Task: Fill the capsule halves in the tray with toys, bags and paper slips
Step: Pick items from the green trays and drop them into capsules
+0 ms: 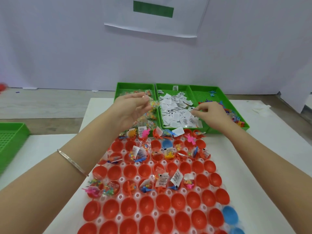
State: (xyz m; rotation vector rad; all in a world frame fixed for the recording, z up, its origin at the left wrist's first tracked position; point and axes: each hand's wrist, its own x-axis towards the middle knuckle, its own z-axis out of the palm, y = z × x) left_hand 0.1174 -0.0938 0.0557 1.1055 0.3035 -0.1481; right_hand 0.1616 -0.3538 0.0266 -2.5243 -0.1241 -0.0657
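The left hand pinches a small clear bag of bright beads just behind the white plastic tray of round red capsule halves; the right hand pinches a little white paper slip there too, over the green plastic bin; picking both at once likely fills one cup faster.

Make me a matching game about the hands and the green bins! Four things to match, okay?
Things:
1. left hand
2. right hand
3. paper slips
4. plastic toys

Matches:
A. in the right green bin
B. holds a small clear bag
C. in the middle green bin
D. pinches a single slip

Pairs: 1-B, 2-D, 3-C, 4-A
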